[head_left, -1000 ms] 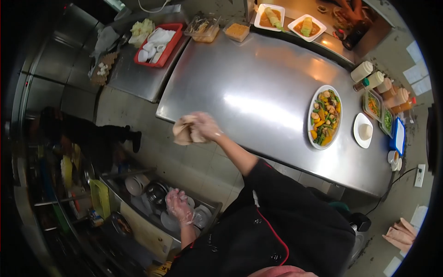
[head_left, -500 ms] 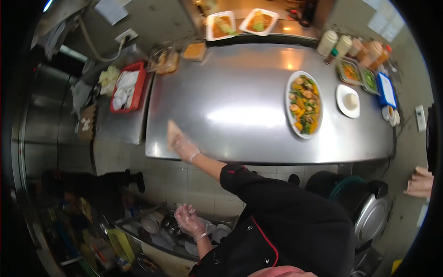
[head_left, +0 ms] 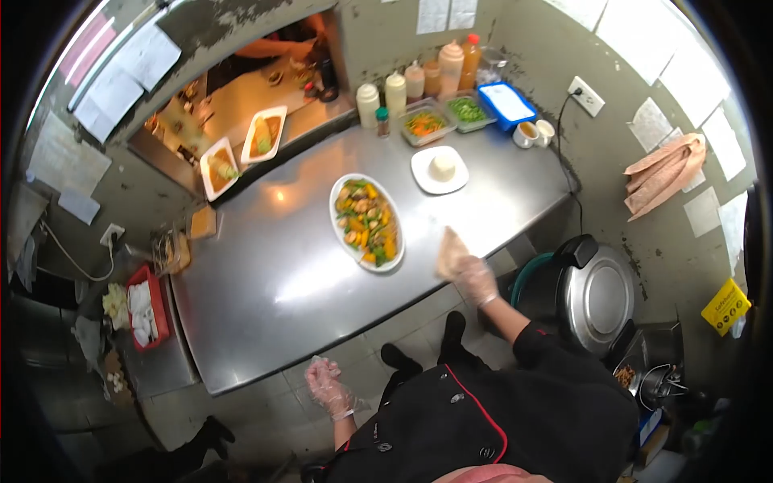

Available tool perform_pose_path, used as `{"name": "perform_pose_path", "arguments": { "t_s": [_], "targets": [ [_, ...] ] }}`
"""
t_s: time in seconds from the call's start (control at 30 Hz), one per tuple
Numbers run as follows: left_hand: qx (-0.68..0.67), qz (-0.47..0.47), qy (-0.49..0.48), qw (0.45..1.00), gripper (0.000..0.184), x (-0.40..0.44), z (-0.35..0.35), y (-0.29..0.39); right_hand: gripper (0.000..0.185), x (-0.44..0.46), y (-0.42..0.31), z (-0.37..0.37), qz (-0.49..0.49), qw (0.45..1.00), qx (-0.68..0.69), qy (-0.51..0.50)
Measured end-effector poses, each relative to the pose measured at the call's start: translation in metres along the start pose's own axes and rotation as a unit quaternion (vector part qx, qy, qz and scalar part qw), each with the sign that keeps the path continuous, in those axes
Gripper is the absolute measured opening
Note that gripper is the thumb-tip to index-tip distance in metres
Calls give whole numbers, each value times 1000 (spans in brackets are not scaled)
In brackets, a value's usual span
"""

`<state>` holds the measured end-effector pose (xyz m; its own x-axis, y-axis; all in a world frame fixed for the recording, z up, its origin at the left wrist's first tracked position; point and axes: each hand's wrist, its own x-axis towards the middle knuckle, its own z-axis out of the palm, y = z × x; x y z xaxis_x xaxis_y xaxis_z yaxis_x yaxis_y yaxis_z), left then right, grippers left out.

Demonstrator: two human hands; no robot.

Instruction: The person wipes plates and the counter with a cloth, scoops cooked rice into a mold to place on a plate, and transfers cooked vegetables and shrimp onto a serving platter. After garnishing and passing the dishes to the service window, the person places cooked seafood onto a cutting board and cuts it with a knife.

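"Cloth [head_left: 451,256], head view: where've you got it?"

"At your right hand [head_left: 477,282], over the near part of the counter [head_left: 258,310], apart from the platter [head_left: 382,269]."

"Your grip?"

"Right: gloved fingers look pinched on the cloth, bit blurred. Left hand [head_left: 328,390]: gloved, fingers bent, near the counter's front edge. Can't tell if they're pressed together or holding anything."

"How far along are you?"

"Plated: stir-fry [head_left: 366,221] on the platter, white mound [head_left: 443,167] on the small plate [head_left: 423,167]. One sauced dish [head_left: 248,154] and another [head_left: 212,194] sit side by side at the hatch. Your cloth's not put down, so I'd call the handwork unfinished."

"What's left?"

"Can't say how much. Nothing shows which parts of the steel your cloth has been over."
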<state>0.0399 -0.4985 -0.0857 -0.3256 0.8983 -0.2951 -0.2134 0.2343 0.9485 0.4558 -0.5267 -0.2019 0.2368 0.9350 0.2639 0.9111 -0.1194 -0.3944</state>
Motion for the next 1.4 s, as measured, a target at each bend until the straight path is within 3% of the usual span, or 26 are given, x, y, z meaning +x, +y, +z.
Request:
{"name": "perform_pose_path", "arguments": {
  "t_s": [0.07, 0.13, 0.2, 0.27, 0.33, 0.43, 0.53, 0.57, 0.6, 0.67, 0.73, 0.77, 0.8, 0.83, 0.87, 0.93, 0.97, 1.0, 1.03, 1.13, 1.23, 1.4],
  "targets": [
    [11, -6, -43, 999, 8, -5, 31, -6, 31, 21, 46, -54, 32, 984, -172, 35],
    [23, -15, -56, 998, 10, -17, 73, -3, 28, 43, 114, -66, 82, 968, -238, -17],
    [58, -10, -82, 995, 11, -26, 106, -4, 23, 64, 172, -69, 103, 956, -265, 70],
    [98, 12, -96, 991, 12, -36, 131, -9, 20, 95, 200, -94, 178, 939, -293, 14],
    [102, 9, -114, 988, 11, -53, 154, -3, 21, 116, 248, -96, 328, 926, -186, 26],
    [82, -23, -106, 991, 11, -63, 159, -21, 22, 127, 278, -121, 308, 940, -139, 50],
    [59, -51, -119, 990, 13, -74, 165, -42, 29, 133, 256, -164, 245, 949, -177, -83],
    [53, -55, -128, 989, 14, -76, 170, -47, 33, 137, 249, -175, 303, 937, -150, -84],
    [43, -58, -145, 987, 14, -78, 175, -51, 36, 139, 239, -199, 296, 932, -124, -171],
    [22, -66, -174, 982, 14, -82, 186, -59, 29, 120, 211, -255, 198, 970, -117, -72],
    [59, -61, -193, 978, 14, -89, 208, -56, 22, 86, 197, -316, 168, 939, -132, 268],
    [76, -58, -201, 975, 13, -92, 220, -53, 21, 77, 187, -359, 185, 855, -252, 413],
    [86, -51, -235, 967, 13, -93, 236, -50, 28, 67, 182, -395, 240, 791, -268, 495],
    [95, -43, -266, 958, 13, -93, 258, -46, 34, 62, 189, -419, 286, 678, -313, 601],
    [101, -40, -285, 952, 12, -106, 274, -43, 40, 44, 238, -456, 307, 645, -426, 555],
    [100, 14, -328, 939, 14, -107, 301, -45, 40, 24, 319, -494, 276, 736, -431, 443],
    [142, 55, -372, 916, 13, -115, 315, -23, 24, 27, 328, -518, 219, 753, -377, 494],
    [141, 69, -372, 915, 12, -119, 328, -17, 21, 46, 267, -548, 253, 816, -182, 487],
    [138, 66, -370, 916, 10, -122, 336, -11, 22, 58, 253, -563, 232, 835, -128, 482],
    [135, 162, -412, 886, 7, -136, 352, 17, 23, 63, 215, -581, 144, 879, -76, 449],
    [47, 113, -489, 864, 6, -149, 350, 15, 25, 60, 147, -572, 78, 915, -4, 396],
    [17, 163, -590, 790, 17, -171, 354, 66, 28, 48, 26, -532, 38, 967, 158, 197]
  ]
}}
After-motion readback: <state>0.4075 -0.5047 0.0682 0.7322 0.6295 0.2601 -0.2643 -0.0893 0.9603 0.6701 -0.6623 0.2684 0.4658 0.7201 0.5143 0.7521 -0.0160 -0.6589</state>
